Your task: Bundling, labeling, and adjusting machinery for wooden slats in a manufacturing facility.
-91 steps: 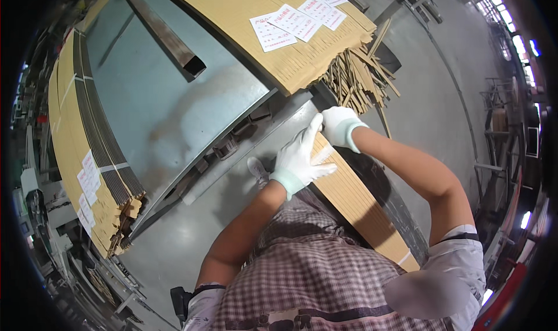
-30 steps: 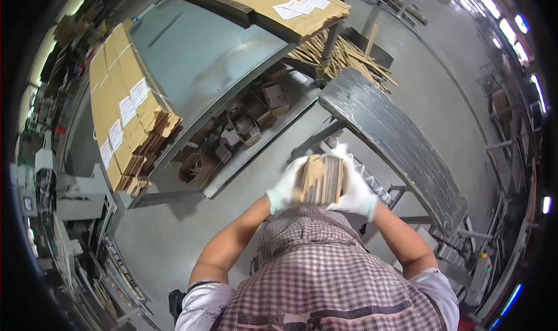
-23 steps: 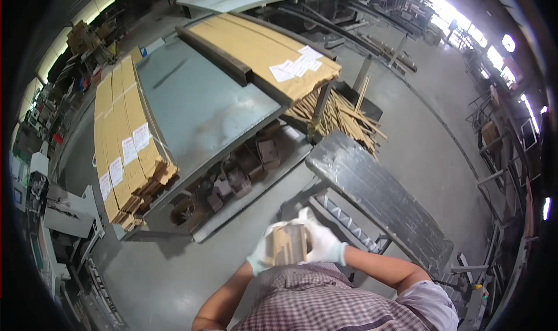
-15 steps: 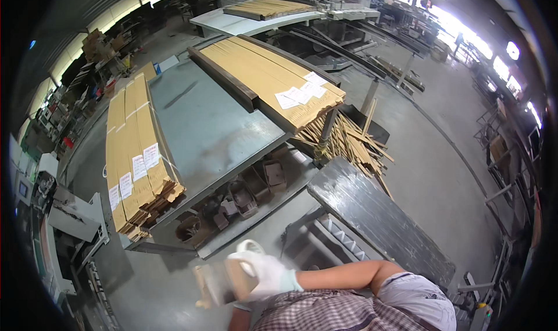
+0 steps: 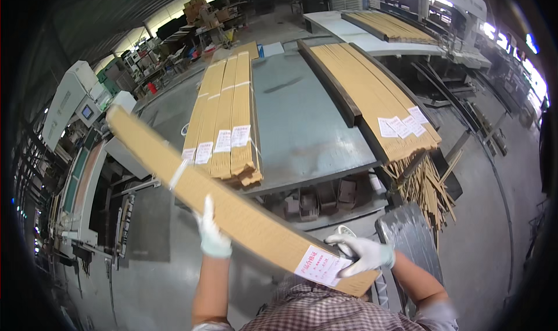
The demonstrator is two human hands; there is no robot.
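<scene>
- Up front in the head view, you've got a long tan bundle point(image 5: 232, 206) of strips carried at a slant, its far end up by the grey machine point(image 5: 70, 107) on your left, its near end low by your right side.
- Your left hand point(image 5: 213, 233), white glove on, grips the bundle around its middle. Thumb and fingers are wrapped onto its near edge, closed on it.
- Your right hand point(image 5: 360, 253), also gloved, sits at the near end, fingers spread a bit and pressed on the top face, just beside a white label point(image 5: 321, 267) with a red border. Whether the thumb curls underneath, can't tell.
- A white strap point(image 5: 179, 174) runs round the bundle further up from your left hand.
- Behind the bundle is a big grey table point(image 5: 302, 127). On its left part lies a stack point(image 5: 224, 127) of the same tan strips, paper tags on the near ends.
- On the table's right edge there's another stack point(image 5: 372, 95), also tagged, with a dark beam point(image 5: 328, 84) just beside it.
- Under the table, some cardboard bits point(image 5: 317, 200) on a lower shelf.
- To the right of the table, loose thin sticks point(image 5: 424, 185) lean in a messy pile, and a dark ribbed platform point(image 5: 410, 238) sits near your right forearm.
- Your checked shirt point(image 5: 325, 313) fills the bottom edge.
</scene>
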